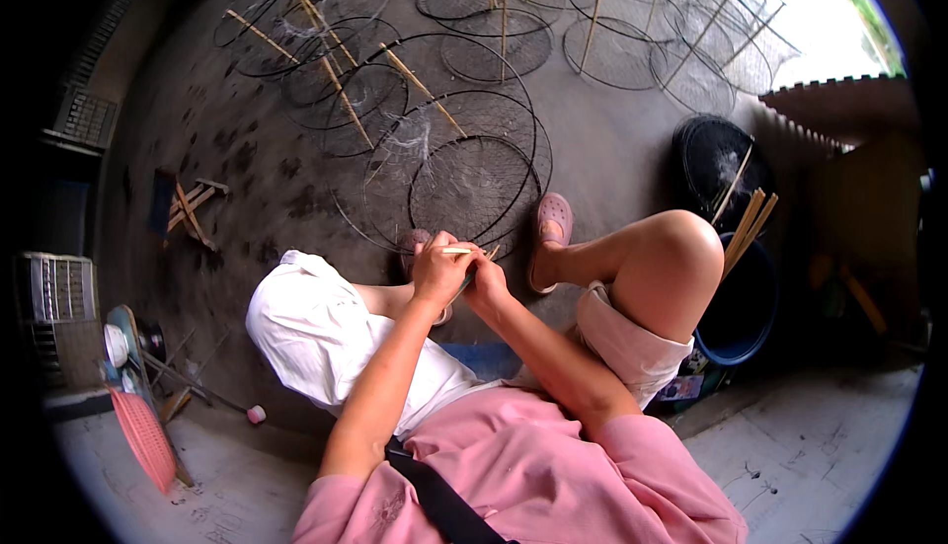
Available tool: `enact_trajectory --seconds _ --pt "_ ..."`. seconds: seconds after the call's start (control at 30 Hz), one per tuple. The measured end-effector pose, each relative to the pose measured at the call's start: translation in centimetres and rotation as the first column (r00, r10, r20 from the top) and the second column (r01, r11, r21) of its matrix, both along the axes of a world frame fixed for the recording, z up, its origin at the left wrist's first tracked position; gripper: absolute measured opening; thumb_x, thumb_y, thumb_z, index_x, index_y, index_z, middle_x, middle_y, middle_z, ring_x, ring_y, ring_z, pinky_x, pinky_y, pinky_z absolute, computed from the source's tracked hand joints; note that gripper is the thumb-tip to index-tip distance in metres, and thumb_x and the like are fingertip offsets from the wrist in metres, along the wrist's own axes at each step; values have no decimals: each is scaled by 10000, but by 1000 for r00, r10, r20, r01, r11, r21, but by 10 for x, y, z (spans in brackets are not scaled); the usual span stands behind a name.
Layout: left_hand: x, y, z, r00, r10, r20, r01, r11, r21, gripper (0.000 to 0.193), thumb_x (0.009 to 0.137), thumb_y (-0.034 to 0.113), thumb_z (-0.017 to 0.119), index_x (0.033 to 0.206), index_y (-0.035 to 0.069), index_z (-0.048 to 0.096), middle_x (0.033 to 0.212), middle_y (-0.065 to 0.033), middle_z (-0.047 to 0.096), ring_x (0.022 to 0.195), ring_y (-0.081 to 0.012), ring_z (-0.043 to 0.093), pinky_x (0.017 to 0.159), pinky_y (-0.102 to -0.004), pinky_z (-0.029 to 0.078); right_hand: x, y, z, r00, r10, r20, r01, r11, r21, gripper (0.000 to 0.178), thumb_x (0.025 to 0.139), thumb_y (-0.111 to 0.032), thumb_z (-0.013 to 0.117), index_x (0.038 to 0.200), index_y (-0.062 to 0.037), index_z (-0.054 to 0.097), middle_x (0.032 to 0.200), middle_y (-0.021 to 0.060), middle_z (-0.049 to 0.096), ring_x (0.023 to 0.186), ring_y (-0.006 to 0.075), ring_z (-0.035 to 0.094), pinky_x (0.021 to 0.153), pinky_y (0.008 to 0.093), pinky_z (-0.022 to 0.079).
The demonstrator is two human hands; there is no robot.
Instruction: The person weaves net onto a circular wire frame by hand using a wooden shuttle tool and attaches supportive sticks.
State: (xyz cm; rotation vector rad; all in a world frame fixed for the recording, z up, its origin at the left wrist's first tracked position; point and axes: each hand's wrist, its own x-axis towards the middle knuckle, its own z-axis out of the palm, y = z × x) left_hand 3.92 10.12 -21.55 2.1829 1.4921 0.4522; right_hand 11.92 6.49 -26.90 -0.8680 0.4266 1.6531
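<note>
**Both hands on a stick at the net's rim**

I sat low with my knees apart, so that my hands met in the gap between them, close over the floor. My left hand (437, 270) was curled shut around a thin pale stick (457, 251), gripping it near one end and keeping it roughly level. My right hand (486, 282) was closed too, touching the left, its fingers pinched at the stick's other end; whether it also held a thread or a bit of mesh I could not tell, for the fingers hid it. I judge that two hands were needed because the stick was so slight.

Just beyond my knuckles lay a ring net (474, 184), a dark wire hoop with fine mesh, flat on the floor and near enough to work on without stretching. My right foot in a pink clog (549, 238) rested beside its rim, just right of my hands; the other clog (413, 245) showed just behind my left hand.

Farther off past the net, more hoops (326, 70) overlapped on the floor, with bamboo sticks (341, 90) laid across them. Well off to the right of my right hand, past my knee, a blue tub (741, 317) held a bundle of spare sticks (748, 228), leaning upright within arm's reach.
</note>
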Motion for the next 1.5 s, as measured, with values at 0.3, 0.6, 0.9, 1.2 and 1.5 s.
enact_trajectory --seconds 0.3,0.6,0.9,1.2,1.5 --pt "1 7 3 994 1 114 10 995 -99 111 802 245 731 866 168 778 877 -45 646 914 -238 617 850 -416 400 51 -31 105 392 100 914 -418 905 80 145 972 -182 596 999 -41 569 697 15 557 588 103 520 542 262 453" --pt "-1 11 26 977 -125 172 127 992 1 89 775 153 680 820 139 755 896 -80 641 928 -255 618 862 -412 404 49 -12 139 -144 -318 937 -528 825 199 158 823 -102 784 914 -41 669 710 21 621 646 70 534 592 243 457" --pt "-12 29 132 802 -126 585 71 991 116 221 717 -128 529 870 28 563 886 -103 559 700 -231 593 639 -331 510 51 -10 130 53 -164 985 -561 811 165 127 829 -47 761 894 -5 659 745 22 633 657 50 527 593 225 463" --pt "-7 12 157 794 -156 588 111 987 113 208 736 -95 600 914 8 631 944 -98 598 733 -189 616 659 -308 525 52 6 120 260 -170 951 -523 803 287 116 891 -55 707 960 29 668 809 -16 656 709 27 547 610 208 462" --pt "-2 20 158 860 -110 498 97 994 52 131 755 26 752 842 -26 669 899 -127 627 744 -236 632 671 -334 509 63 14 141 40 -20 999 -608 793 40 172 874 -104 732 822 26 633 735 -48 605 691 20 489 573 209 422"
